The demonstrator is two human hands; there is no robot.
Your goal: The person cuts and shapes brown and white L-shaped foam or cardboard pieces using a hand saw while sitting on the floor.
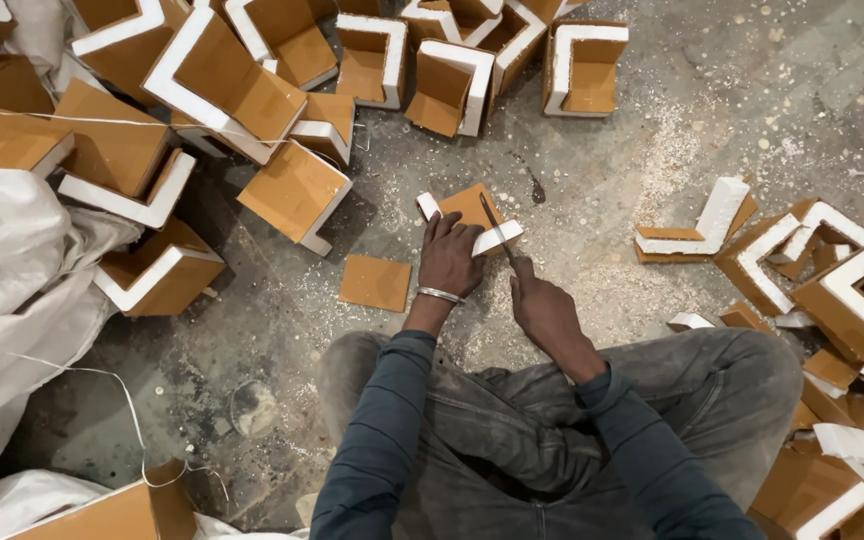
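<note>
Everywhere around, heaped foam-and-cardboard corner protectors [222,80], white sacks [12,290] at left. Just left, loose cardboard square [375,282]. Centre floor, corner piece [472,215] pinned under flat left hand [449,258]; right hand [544,308] fisted on knife [498,232] touching its foam edge.

Two hands work at the centre of the floor: the left hand [449,258] wears one metal bangle [439,294], and the right hand [544,308] holds the single blade [497,232] in view. One foam-and-cardboard corner piece [467,215] lies under them, and one loose flat cardboard square [375,282] sits just beside it. About a dozen corner pieces form the heap at upper left and top [222,80]; the heap at right [832,290] holds at least six, though overlap blocks an exact count. One white woven sack [12,290] lies at left. One more corner piece [112,512] shows at the bottom edge.
</note>
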